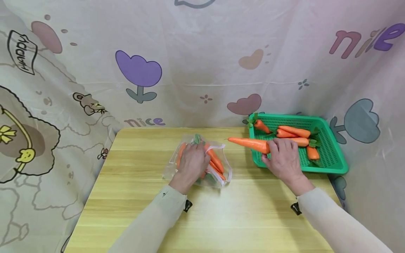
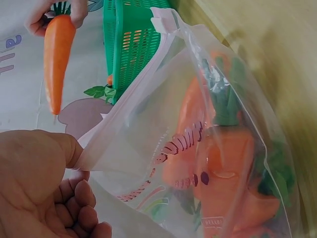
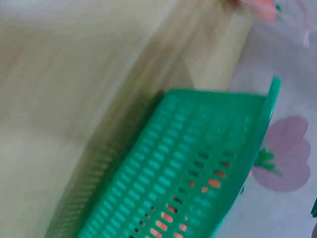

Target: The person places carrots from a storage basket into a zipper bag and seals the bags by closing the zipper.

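My left hand (image 1: 193,161) is over a clear zip bag (image 1: 227,154) lying on the table; in the left wrist view its thumb and forefinger pinch the bag's edge. Inside the bag, several carrots (image 2: 225,168) with green tops show through the plastic, which bears printed letters. To the right, my right hand (image 1: 284,158) holds another carrot (image 1: 248,142) by its thick top end, the thin tip pointing left toward the bag. That hand is in front of and above a green basket (image 1: 338,165). The right wrist view shows the basket's perforated side but not the hand's grip.
Several more carrots (image 1: 294,131) lie in the basket at the table's right rear. The wooden table (image 1: 126,196) meets a printed curtain (image 1: 190,70) at its back edge, with more curtain at both sides.
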### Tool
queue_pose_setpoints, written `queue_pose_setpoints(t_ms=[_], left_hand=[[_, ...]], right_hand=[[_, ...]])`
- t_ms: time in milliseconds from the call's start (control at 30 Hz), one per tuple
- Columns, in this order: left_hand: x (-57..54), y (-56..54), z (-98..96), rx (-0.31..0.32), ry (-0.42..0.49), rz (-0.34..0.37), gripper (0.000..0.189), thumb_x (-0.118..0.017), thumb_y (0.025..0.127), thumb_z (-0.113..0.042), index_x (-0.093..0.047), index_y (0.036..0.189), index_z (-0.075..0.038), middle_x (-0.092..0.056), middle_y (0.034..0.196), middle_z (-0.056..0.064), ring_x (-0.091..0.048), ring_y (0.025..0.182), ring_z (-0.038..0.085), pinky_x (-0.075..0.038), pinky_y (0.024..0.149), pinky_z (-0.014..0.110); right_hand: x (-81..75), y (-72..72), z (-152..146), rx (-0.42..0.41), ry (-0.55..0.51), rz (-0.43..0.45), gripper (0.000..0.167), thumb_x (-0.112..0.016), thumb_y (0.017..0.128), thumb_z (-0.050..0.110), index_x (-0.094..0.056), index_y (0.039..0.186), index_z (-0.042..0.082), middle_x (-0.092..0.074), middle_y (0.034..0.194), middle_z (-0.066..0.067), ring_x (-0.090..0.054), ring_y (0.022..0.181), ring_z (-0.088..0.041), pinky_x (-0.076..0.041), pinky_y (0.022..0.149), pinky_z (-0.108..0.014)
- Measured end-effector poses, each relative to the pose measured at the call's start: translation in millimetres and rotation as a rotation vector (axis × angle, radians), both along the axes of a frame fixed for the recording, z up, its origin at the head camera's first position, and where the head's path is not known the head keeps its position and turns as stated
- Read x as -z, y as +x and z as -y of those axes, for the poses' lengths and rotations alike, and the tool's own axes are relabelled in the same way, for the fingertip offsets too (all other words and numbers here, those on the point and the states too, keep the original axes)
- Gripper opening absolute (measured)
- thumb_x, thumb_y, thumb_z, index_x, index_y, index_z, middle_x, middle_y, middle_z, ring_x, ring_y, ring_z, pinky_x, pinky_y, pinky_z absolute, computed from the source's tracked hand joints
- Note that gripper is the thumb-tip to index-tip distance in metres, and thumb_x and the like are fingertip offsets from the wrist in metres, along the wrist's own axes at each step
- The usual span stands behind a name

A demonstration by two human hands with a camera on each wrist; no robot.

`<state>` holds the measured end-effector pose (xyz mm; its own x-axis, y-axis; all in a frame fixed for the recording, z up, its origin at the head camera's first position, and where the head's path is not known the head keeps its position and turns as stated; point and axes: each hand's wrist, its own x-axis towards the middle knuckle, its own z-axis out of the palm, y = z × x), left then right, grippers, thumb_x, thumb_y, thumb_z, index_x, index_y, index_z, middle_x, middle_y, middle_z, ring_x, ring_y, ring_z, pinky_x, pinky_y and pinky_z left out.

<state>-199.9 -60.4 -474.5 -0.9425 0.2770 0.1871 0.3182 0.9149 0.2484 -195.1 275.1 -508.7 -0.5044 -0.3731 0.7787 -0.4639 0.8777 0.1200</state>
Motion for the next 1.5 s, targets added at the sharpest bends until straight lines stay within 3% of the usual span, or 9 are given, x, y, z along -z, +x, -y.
queue_pose_setpoints(t_ms=[100,233,433,600,800,1000,1167,1300,1500], left_hand=[[-1.8,0.0,-2.2,0.000,0.006,0.001,0.012,-0.061,0.096,-0.017,-0.065,0.098,-0.005,-0.059,0.079,0.004,-0.053,0.081,0.029,-0.048,0.089,0.042],[-3.7,0.5,-5.2,0.006,0.005,-0.006,0.010,-0.062,0.096,-0.017,-0.060,0.089,-0.009,-0.059,0.079,0.003,-0.051,0.078,0.028,-0.046,0.081,0.040],[-5.4,1.7,-11.1,0.005,-0.022,-0.020,0.014,-0.063,0.095,-0.018,-0.063,0.095,-0.004,-0.061,0.085,0.006,-0.054,0.083,0.029,-0.047,0.083,0.041],[-4.3,2.3,-16.6,0.020,-0.067,-0.070,0.017,-0.064,0.092,-0.019,-0.065,0.097,-0.003,-0.066,0.089,0.008,-0.055,0.084,0.029,-0.049,0.081,0.042],[-4.8,2.7,-19.6,0.039,-0.110,-0.159,0.022,-0.067,0.092,-0.020,-0.067,0.099,0.000,-0.067,0.087,0.008,-0.056,0.079,0.029,-0.049,0.075,0.040],[-5.5,1.2,-21.6,0.038,-0.132,-0.205,0.020,-0.069,0.093,-0.022,-0.064,0.089,-0.003,-0.061,0.077,0.007,-0.057,0.073,0.028,-0.047,0.072,0.038],[-5.2,0.5,-23.3,0.026,-0.077,-0.247,0.022,-0.072,0.093,-0.021,-0.063,0.087,-0.002,-0.060,0.073,0.008,-0.058,0.071,0.028,-0.047,0.072,0.038],[-7.0,0.0,-23.7,0.002,0.010,-0.195,0.021,-0.070,0.094,-0.020,-0.062,0.087,-0.002,-0.063,0.077,0.011,-0.061,0.079,0.033,-0.048,0.078,0.042],[-15.0,-2.1,-19.9,-0.075,0.127,-0.057,0.019,-0.061,0.100,-0.021,-0.061,0.090,-0.004,-0.065,0.087,0.013,-0.059,0.087,0.036,-0.048,0.081,0.045]], right_hand=[[2.7,9.9,8,-0.016,0.018,-0.004,0.032,-0.056,0.091,0.027,-0.060,0.103,-0.003,-0.062,0.095,-0.023,-0.058,0.081,-0.045,-0.043,0.069,-0.058],[5.9,20.7,20,-0.031,0.043,0.027,0.031,-0.055,0.090,0.027,-0.061,0.101,-0.001,-0.063,0.095,-0.021,-0.059,0.081,-0.044,-0.044,0.069,-0.057],[9.1,24.5,46,-0.044,0.088,0.096,0.028,-0.056,0.087,0.023,-0.063,0.103,0.001,-0.065,0.095,-0.017,-0.061,0.083,-0.041,-0.045,0.072,-0.055],[12.2,21.4,75,0.005,0.140,0.163,0.032,-0.070,0.082,0.021,-0.065,0.108,0.004,-0.065,0.097,-0.014,-0.061,0.088,-0.038,-0.045,0.075,-0.050],[20.9,10.2,110,0.052,0.146,0.189,0.041,-0.083,0.080,0.030,-0.066,0.107,0.005,-0.065,0.093,-0.013,-0.061,0.085,-0.035,-0.044,0.074,-0.047],[35.5,-2.4,139,0.057,0.154,0.184,0.034,-0.078,0.086,0.032,-0.065,0.104,0.006,-0.065,0.091,-0.010,-0.060,0.083,-0.032,-0.043,0.073,-0.045],[46.9,-9.2,151,0.012,0.106,0.167,0.031,-0.069,0.094,0.032,-0.063,0.110,0.006,-0.067,0.095,-0.007,-0.061,0.090,-0.029,-0.044,0.075,-0.044],[52.0,-13.9,156,-0.071,0.034,0.216,0.028,-0.069,0.095,0.030,-0.063,0.111,0.008,-0.072,0.101,-0.004,-0.064,0.101,-0.030,-0.047,0.082,-0.045],[51.3,-15.4,156,-0.227,0.045,0.423,0.034,-0.073,0.097,0.028,-0.071,0.127,0.012,-0.072,0.124,-0.002,-0.061,0.122,-0.030,-0.049,0.097,-0.048]])
